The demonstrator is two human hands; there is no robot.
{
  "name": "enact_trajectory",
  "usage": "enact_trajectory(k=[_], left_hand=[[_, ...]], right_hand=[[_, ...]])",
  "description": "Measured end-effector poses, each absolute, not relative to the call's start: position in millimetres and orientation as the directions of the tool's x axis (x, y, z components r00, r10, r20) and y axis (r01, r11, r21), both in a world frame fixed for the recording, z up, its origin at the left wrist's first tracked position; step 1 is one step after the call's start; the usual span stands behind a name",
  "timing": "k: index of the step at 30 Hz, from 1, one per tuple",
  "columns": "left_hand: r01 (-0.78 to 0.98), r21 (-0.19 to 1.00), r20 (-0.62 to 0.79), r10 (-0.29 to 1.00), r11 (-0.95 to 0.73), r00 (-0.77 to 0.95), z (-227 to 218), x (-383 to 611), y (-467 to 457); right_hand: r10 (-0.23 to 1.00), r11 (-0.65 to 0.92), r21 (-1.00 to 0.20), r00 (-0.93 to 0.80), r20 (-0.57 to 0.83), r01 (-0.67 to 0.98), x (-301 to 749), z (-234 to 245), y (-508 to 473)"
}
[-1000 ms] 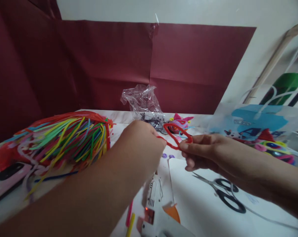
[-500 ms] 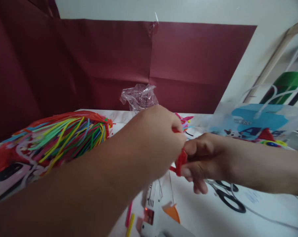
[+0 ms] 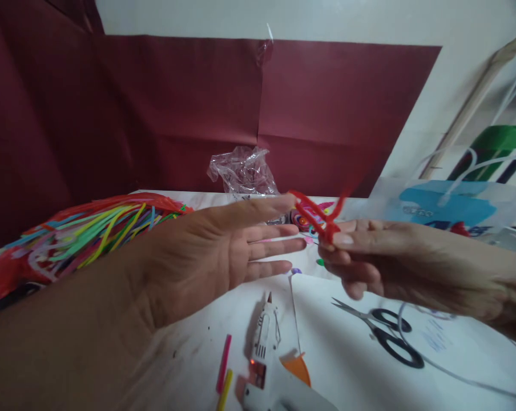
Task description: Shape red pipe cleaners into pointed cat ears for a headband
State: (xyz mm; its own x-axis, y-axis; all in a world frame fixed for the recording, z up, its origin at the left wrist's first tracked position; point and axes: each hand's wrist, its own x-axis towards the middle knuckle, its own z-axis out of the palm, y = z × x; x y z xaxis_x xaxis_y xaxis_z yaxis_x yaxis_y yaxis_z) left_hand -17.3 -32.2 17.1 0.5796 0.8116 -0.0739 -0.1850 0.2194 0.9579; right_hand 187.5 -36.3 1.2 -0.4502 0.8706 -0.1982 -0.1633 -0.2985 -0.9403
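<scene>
- Head view, counts: 2 hands, 1 red pipe cleaner [image 3: 320,216], 1 white glue gun [image 3: 266,348], 1 pair of black-handled scissors [image 3: 384,331], 2 short sticks (1 pink [image 3: 224,363], 1 yellow [image 3: 225,391]) and 1 large bundle of many-coloured pipe cleaners [image 3: 91,234].
- The right hand [image 3: 369,254] pinches the red pipe cleaner between thumb and forefinger, the other fingers curled beneath.
- The left hand [image 3: 210,251] is spread flat, palm turned toward the right hand, fingers straight and holding nothing; its forefinger tip reaches the pipe cleaner's left end, though contact cannot be told.
- The red pipe cleaner is bent and blurred; its long axis runs left to right, its arms rising up and away from the pinch.
- Taking the glue gun as landmark: the red pipe cleaner is above and behind it, lifted off the table [image 3: 347,365].
- The scissors lie right of the glue gun, blades pointing left.
- The 2 sticks lie just left of the glue gun; the bundle is far left and behind.
- A crumpled clear plastic bag [image 3: 243,170] sits well behind the glue gun.
</scene>
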Motion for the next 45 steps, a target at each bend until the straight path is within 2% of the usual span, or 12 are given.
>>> enact_trajectory(k=[2,4,7,14,22,28,33,35,37,39,42,45], left_hand=[[-0.215,0.951,-0.072,0.835,0.222,0.545,15,-16,-34],[-0.109,0.973,-0.114,0.837,0.202,0.535,15,-6,-38],[0.013,0.98,-0.184,0.866,0.201,0.466,17,12,-43],[-0.003,0.98,-0.182,0.913,0.197,0.365,18,24,-43],[0.249,0.965,-0.159,0.939,0.082,0.305,22,24,-41],[0.351,0.936,-0.121,0.939,0.0,0.322,21,23,-37],[0.509,0.86,-0.08,0.975,-0.038,0.208,12,26,-34],[0.488,0.87,-0.048,0.976,-0.064,0.212,7,25,-34],[0.399,0.916,-0.105,0.949,-0.024,0.297,5,21,-34],[0.209,0.976,-0.149,0.893,0.063,0.424,5,14,-34],[-0.069,0.99,-0.076,0.874,0.124,0.48,9,6,-34],[-0.09,0.984,-0.087,0.86,0.152,0.502,11,5,-35]], right_hand=[[0.896,-0.309,-0.907,-0.407,-0.177,-0.287,188,0,-36],[0.901,-0.31,-0.901,-0.395,-0.176,-0.304,186,0,-38],[0.901,-0.306,-0.916,-0.39,-0.19,-0.259,184,0,-41],[0.861,-0.288,-0.945,-0.474,-0.184,-0.157,185,4,-39],[0.878,-0.218,-0.976,-0.434,-0.202,0.015,186,10,-42],[0.83,-0.359,-0.93,-0.482,-0.281,-0.076,189,6,-38],[0.831,-0.469,-0.861,-0.427,-0.355,-0.198,183,-5,-36],[0.848,-0.468,-0.855,-0.387,-0.362,-0.225,180,-9,-38],[0.855,-0.457,-0.857,-0.381,-0.351,-0.236,179,-12,-42],[0.858,-0.443,-0.855,-0.404,-0.317,-0.27,181,-11,-45],[0.839,-0.432,-0.843,-0.486,-0.244,-0.322,183,-7,-50],[0.775,-0.451,-0.855,-0.588,-0.233,-0.255,184,-5,-51]])
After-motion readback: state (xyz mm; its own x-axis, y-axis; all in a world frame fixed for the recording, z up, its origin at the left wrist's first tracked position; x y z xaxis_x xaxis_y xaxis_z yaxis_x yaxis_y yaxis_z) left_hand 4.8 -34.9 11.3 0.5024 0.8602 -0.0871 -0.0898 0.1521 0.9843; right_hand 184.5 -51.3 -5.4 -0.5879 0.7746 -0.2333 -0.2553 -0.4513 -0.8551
